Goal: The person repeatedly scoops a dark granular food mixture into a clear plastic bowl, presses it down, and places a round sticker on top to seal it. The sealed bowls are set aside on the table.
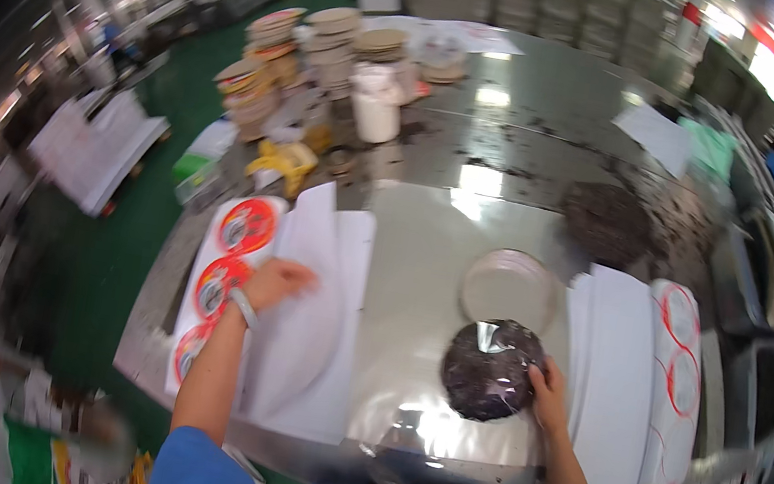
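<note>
My right hand [549,393] grips the right rim of a dark round cake [491,373], which has a glossy clear film over it. Just beyond the cake, and partly overlapped by it, a pale round disc [509,288] lies on the metal worktop [411,284]. On the left my left hand [279,286], its fingers blurred, is over a curled white sheet [301,350] on a stack of paper. Whether those fingers pinch the sheet cannot be made out. Printed sheets with red circles [249,226] show under my left forearm.
White sheets [611,384] and red-ringed printed sheets [675,364] lie at the right. Beyond them is a larger dark round mass [607,220] with scattered flakes. Stacked round discs [331,43], a white container [377,115] and a yellow item [286,161] stand at the back left.
</note>
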`<state>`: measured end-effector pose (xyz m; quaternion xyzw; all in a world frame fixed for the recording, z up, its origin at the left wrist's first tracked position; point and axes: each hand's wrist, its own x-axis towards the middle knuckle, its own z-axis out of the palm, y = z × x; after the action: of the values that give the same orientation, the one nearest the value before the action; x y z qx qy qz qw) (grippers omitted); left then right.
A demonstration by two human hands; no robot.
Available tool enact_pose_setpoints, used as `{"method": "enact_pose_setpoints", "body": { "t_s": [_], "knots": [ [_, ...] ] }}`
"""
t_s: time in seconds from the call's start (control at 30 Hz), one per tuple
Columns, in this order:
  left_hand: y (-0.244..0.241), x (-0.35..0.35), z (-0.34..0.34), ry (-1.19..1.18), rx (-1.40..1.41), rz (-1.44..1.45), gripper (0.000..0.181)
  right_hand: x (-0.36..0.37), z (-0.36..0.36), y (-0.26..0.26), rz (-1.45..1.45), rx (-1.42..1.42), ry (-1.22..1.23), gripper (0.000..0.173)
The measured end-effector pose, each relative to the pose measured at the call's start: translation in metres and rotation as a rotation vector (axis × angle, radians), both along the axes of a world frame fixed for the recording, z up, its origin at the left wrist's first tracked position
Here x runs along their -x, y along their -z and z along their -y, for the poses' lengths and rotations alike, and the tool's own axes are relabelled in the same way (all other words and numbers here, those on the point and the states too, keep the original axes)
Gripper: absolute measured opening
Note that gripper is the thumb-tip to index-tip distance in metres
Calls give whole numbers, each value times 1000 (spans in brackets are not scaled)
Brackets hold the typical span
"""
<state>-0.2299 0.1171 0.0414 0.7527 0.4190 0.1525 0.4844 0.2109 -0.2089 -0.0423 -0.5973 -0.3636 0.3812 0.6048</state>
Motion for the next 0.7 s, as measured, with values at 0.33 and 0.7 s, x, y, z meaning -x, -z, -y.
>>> {"method": "enact_pose_setpoints", "body": {
  "t_s": [0.33,0.7],
  "knots": [
    [32,-86,-18,-70,-583,-476,25,20,-15,-12,353,35,-29,43],
    [18,-94,-1,-9,-467,-457,26,19,-8,-3,375,34,-14,43]
  ]
}}
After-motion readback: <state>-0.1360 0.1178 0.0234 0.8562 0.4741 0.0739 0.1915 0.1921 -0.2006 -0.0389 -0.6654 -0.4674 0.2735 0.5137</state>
